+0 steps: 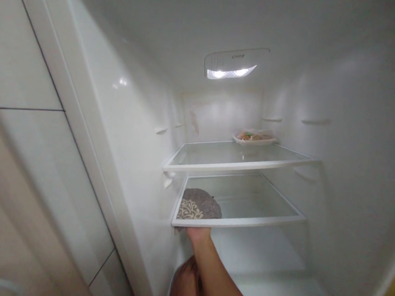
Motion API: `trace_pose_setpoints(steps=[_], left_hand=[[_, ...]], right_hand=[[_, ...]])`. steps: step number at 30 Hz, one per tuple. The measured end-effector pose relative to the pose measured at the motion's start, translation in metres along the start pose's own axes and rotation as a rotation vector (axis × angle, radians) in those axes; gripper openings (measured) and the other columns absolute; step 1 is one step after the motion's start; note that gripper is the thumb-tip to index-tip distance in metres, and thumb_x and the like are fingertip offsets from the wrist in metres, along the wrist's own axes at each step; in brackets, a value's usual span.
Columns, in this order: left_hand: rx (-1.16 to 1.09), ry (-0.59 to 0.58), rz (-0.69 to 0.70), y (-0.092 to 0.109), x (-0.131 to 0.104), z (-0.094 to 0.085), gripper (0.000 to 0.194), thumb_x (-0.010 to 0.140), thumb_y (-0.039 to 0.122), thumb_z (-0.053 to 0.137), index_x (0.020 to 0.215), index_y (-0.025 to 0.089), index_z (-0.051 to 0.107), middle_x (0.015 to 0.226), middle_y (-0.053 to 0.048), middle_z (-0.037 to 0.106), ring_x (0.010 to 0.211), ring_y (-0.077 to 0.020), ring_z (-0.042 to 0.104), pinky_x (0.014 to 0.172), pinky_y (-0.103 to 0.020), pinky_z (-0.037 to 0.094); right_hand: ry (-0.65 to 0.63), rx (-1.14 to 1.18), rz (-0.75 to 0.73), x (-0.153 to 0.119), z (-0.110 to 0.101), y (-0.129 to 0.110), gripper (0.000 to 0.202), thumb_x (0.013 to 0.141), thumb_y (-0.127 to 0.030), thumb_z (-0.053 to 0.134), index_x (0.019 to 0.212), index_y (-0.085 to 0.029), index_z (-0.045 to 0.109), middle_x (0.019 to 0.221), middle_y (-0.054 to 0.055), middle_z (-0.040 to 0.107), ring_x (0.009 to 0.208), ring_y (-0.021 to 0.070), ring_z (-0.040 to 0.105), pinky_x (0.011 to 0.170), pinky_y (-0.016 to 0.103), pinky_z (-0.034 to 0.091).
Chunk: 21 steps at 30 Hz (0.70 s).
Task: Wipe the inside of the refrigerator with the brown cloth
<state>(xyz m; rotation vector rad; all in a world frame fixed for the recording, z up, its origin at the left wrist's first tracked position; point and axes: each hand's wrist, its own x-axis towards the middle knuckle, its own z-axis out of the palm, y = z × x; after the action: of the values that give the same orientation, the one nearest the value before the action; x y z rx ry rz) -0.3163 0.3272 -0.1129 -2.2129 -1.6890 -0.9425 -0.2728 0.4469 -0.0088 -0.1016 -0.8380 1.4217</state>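
Observation:
My right hand (198, 233) reaches in under the lower glass shelf (242, 223) of a refrigerator, near its left front corner. It holds a grey cloth (202, 203) with a cream pattern up against the underside of the glass. Through the pane the cloth shows spread out, and it covers my fingers. A bit of it hangs below the shelf's white rim. My left hand does not show. Beside my right forearm, a rounded patch of skin (185, 286) looks like a bent knee, though it is blurred.
Above is another glass shelf (240, 167), with a wrapped tray of food (255, 137) at its back right. A lit lamp (231, 72) is set in the ceiling. Small shelf supports (160, 130) stick out from the side walls. Pale panels (29, 153) stand outside on the left.

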Motion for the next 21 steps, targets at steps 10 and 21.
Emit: trace_pose_setpoints(steps=[10, 21], left_hand=[[0.01, -0.175, -0.127, -0.006, 0.002, -0.004, 0.042, 0.084, 0.018, 0.043, 0.113, 0.017, 0.074, 0.121, -0.01, 0.074, 0.114, -0.0255, 0.069, 0.103, -0.041, 0.056], [-0.676, -0.098, -0.549, -0.006, 0.02, -0.017, 0.044, 0.081, 0.058, 0.057, 0.103, 0.025, 0.077, 0.119, -0.009, 0.075, 0.122, -0.032, 0.064, 0.116, -0.051, 0.042]], right_hand=[[0.334, 0.477, 0.17, -0.038, -0.065, -0.093, 0.037, 0.086, -0.042, 0.046, 0.107, -0.027, 0.072, 0.115, 0.005, 0.075, 0.118, 0.0224, 0.064, 0.108, 0.054, 0.044], [0.698, 0.191, -0.161, -0.024, -0.15, -0.189, 0.05, 0.095, -0.043, 0.026, 0.091, -0.028, 0.073, 0.112, 0.007, 0.075, 0.116, 0.023, 0.066, 0.107, 0.056, 0.042]])
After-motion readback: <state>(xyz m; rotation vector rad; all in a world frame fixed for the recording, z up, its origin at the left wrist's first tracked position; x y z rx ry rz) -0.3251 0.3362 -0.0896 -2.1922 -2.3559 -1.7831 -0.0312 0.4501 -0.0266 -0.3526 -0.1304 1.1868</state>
